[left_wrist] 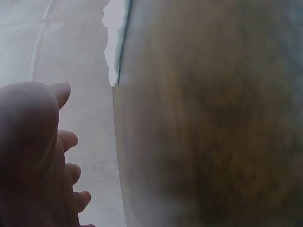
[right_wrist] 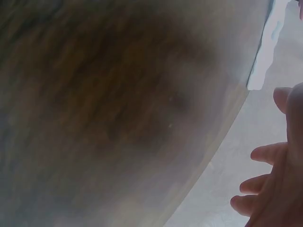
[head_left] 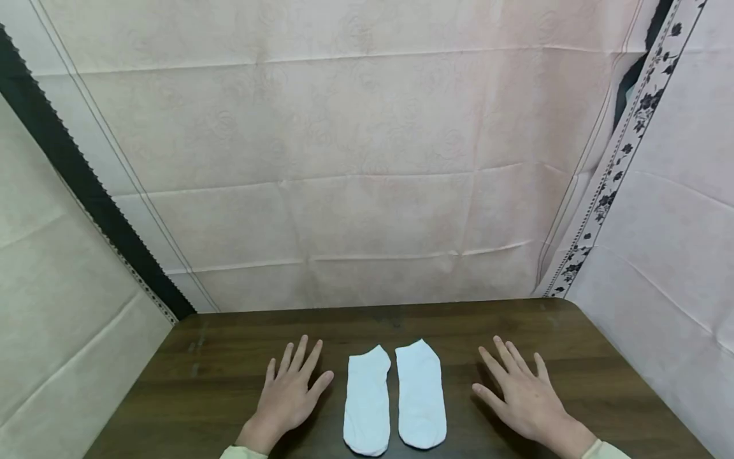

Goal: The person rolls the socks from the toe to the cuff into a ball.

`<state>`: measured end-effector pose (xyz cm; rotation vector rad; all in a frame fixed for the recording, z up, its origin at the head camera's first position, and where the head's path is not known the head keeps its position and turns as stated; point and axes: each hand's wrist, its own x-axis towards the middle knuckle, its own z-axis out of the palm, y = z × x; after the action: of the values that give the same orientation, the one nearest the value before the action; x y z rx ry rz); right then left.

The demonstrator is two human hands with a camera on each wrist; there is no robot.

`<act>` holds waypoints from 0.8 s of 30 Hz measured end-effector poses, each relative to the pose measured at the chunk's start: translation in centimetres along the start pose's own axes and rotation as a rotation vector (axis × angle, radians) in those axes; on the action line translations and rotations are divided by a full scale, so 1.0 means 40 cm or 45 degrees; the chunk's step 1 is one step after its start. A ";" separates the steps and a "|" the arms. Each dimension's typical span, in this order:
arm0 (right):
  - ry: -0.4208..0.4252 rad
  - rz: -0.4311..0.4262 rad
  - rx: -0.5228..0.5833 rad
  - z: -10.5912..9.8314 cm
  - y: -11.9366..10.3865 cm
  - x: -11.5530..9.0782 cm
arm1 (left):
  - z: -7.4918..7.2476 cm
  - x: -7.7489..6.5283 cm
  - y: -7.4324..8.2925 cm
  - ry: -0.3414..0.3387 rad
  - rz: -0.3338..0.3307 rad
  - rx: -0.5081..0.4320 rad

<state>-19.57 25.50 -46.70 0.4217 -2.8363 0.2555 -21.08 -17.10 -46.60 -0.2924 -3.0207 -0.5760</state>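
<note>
Two white socks lie flat side by side on the brown table, with a narrow gap between them. The left sock [head_left: 367, 401] and the right sock [head_left: 421, 395] both have their open ends toward the table's far edge. To the left of them is my left hand [head_left: 291, 394], palm down with its fingers spread, touching neither sock. My right hand [head_left: 522, 395] is on the other side, fingers also spread, apart from the right sock. In the left wrist view a sock [left_wrist: 116, 42] shows edge-on; the right wrist view also catches a white sock [right_wrist: 267, 47].
The wooden table [head_left: 241, 344] has rounded far corners. Behind it hangs a creased pale cloth [head_left: 367, 191], with more cloth at the left [head_left: 63, 306] and right. A dark band [head_left: 92, 185] runs down the left corner, and a flower-patterned strip [head_left: 625, 153] down the right.
</note>
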 end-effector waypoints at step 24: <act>0.084 -0.030 0.237 0.011 -0.060 0.019 | 0.012 0.018 0.019 0.097 0.025 -0.105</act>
<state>-19.62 22.94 -46.57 0.4746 -2.7512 0.5214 -21.65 -16.10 -46.72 -0.2960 -2.9226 -0.6952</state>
